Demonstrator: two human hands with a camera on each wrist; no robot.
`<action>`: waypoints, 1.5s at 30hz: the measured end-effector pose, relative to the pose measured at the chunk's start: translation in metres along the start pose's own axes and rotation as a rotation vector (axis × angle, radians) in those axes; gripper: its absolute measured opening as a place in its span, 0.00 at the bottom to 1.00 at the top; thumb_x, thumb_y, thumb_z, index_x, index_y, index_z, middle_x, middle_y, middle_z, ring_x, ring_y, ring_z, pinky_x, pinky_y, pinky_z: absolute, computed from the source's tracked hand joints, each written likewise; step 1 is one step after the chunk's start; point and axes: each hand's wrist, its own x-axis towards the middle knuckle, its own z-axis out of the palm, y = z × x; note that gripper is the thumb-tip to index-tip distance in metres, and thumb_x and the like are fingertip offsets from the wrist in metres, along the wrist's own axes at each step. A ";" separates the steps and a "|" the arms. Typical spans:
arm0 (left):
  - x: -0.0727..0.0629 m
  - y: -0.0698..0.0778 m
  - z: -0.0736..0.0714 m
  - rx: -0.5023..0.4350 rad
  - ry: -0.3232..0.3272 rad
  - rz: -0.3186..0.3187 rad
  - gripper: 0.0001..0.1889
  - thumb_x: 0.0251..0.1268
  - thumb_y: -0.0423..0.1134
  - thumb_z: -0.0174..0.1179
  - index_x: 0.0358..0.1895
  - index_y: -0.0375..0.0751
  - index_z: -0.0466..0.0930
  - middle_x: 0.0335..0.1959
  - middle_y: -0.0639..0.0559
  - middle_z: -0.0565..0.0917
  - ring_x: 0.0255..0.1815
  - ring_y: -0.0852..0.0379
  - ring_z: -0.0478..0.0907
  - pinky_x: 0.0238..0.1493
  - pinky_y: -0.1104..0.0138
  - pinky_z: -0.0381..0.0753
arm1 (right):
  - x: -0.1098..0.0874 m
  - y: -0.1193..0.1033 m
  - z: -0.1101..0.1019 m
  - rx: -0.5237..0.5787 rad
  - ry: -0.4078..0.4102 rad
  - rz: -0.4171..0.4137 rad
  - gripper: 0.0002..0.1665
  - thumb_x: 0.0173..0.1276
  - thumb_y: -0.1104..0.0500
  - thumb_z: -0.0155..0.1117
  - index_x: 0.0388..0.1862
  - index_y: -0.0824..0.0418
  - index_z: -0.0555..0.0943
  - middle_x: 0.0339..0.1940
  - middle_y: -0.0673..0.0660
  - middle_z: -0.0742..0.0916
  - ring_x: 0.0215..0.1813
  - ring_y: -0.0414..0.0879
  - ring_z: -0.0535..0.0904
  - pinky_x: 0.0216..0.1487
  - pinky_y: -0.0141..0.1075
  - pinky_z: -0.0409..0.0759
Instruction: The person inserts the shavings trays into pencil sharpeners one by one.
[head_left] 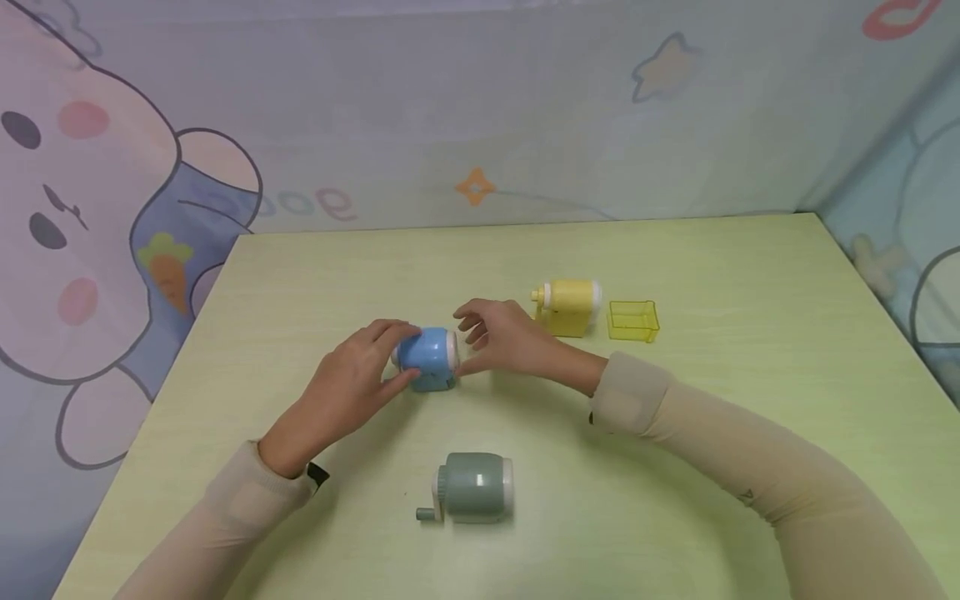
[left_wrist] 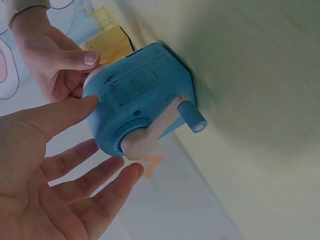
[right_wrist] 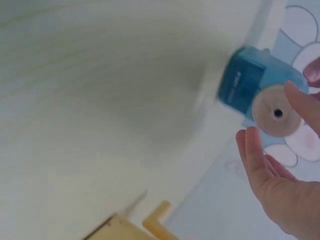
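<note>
A blue hand-crank pencil sharpener stands on the table. My left hand holds it from the left, thumb on the near side and fingers on the far side. Its white crank arm with a blue knob shows in the left wrist view. To the right of the sharpener is my right hand, thumb and fingers spread around its round white end, which has a dark pencil hole. In the right wrist view the thumb tip overlaps this end; whether it touches I cannot tell.
Behind the right hand stands a yellow pencil sharpener, with a clear yellow shavings drawer lying to its right. A grey-green crank sharpener sits nearer the front. A printed cloth hangs along the table's far edge.
</note>
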 end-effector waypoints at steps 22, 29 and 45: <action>0.041 0.026 -0.004 -0.081 0.007 0.082 0.25 0.66 0.42 0.68 0.63 0.36 0.75 0.58 0.44 0.78 0.56 0.47 0.78 0.52 0.56 0.80 | -0.033 0.015 -0.084 0.059 0.258 0.055 0.32 0.53 0.60 0.82 0.56 0.66 0.80 0.53 0.60 0.85 0.51 0.55 0.85 0.53 0.38 0.82; 0.051 0.032 0.000 -0.098 -0.001 0.097 0.24 0.66 0.41 0.68 0.62 0.37 0.76 0.58 0.44 0.79 0.55 0.47 0.78 0.51 0.56 0.81 | -0.049 0.030 -0.102 0.031 0.329 0.106 0.31 0.55 0.56 0.81 0.56 0.65 0.81 0.53 0.61 0.85 0.52 0.55 0.84 0.56 0.43 0.80; 0.066 0.039 0.011 -0.123 -0.025 0.145 0.25 0.66 0.39 0.68 0.63 0.35 0.75 0.57 0.43 0.79 0.54 0.48 0.79 0.52 0.59 0.80 | -0.077 0.060 -0.119 -0.063 0.382 0.216 0.31 0.57 0.54 0.80 0.57 0.65 0.81 0.56 0.62 0.84 0.56 0.58 0.82 0.57 0.47 0.78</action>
